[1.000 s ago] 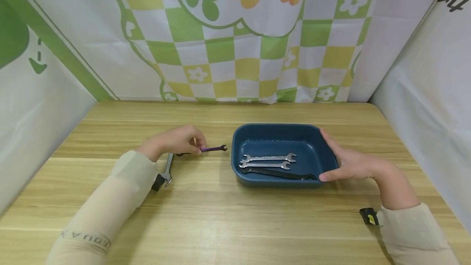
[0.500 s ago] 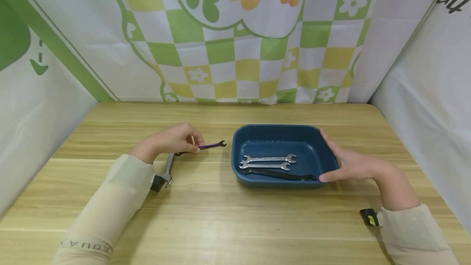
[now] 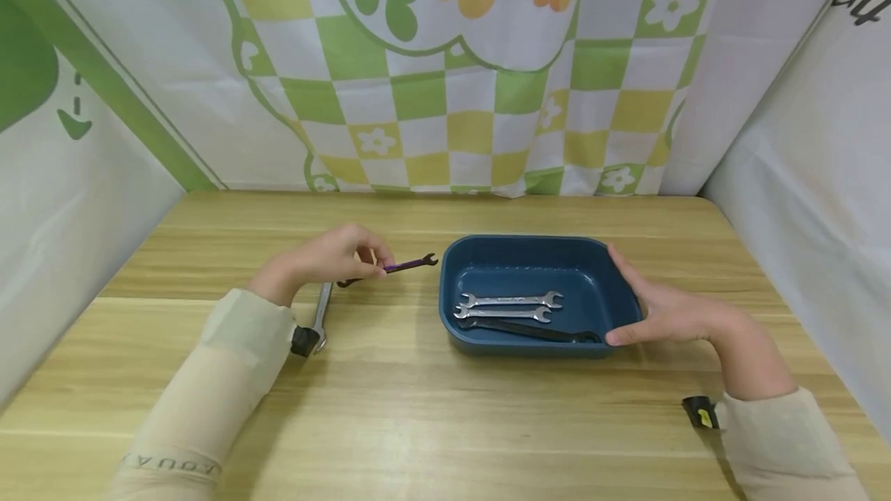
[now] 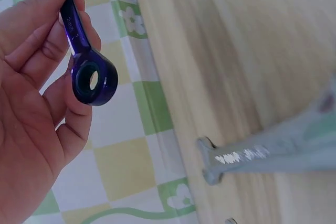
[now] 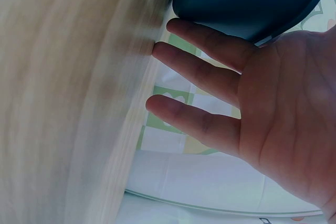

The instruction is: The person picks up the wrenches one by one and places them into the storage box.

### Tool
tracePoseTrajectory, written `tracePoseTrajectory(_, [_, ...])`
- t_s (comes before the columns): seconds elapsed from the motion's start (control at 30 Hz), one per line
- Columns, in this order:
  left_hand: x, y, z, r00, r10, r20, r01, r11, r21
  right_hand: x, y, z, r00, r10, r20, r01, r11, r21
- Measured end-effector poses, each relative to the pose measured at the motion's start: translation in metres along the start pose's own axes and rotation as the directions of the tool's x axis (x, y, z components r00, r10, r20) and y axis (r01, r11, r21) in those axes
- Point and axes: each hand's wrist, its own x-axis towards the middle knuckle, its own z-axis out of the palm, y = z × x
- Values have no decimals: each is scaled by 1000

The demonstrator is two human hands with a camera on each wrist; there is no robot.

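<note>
Small purple metal combination spanner [image 3: 409, 264]: light, rigid, smooth; pinched mid-shank by left hand [image 3: 327, 256]. Dark blue plastic tray [image 3: 466, 331] steadied by flat, straight-fingered right hand [image 3: 668, 308].

— What sort of place is this?

— A staged recording booth rather than a real workshop. A wooden table [image 3: 418, 408] is closed in on three sides by hanging cloth.

— What cloth?

— A checked green-and-yellow curtain [image 3: 459, 99] with flowers hangs at the back, with plain white sheets [image 3: 814, 138] at the sides.

— Any tools?

— Only hand tools: wrenches [image 3: 508, 306] lying in a blue tray [image 3: 529, 348], and another wrench [image 3: 321, 315] on the tabletop. No bench, vise or machines show.
</note>
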Motion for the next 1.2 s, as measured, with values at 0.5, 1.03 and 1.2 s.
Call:
tracePoseTrajectory(0.5, [21, 26, 2, 991, 130, -32, -129, 991, 23, 0, -1, 1, 1000, -1, -4, 1, 1000, -9])
tracePoseTrajectory(1.03, [53, 61, 3, 975, 220, 7, -220, 975, -1, 0, 0, 1, 1000, -5, -1, 5, 1000, -9])
tracePoseTrajectory(1.2, [64, 71, 7, 965, 261, 37, -261, 965, -9, -1, -1, 0, 1000, -3, -3, 3, 1000, -14])
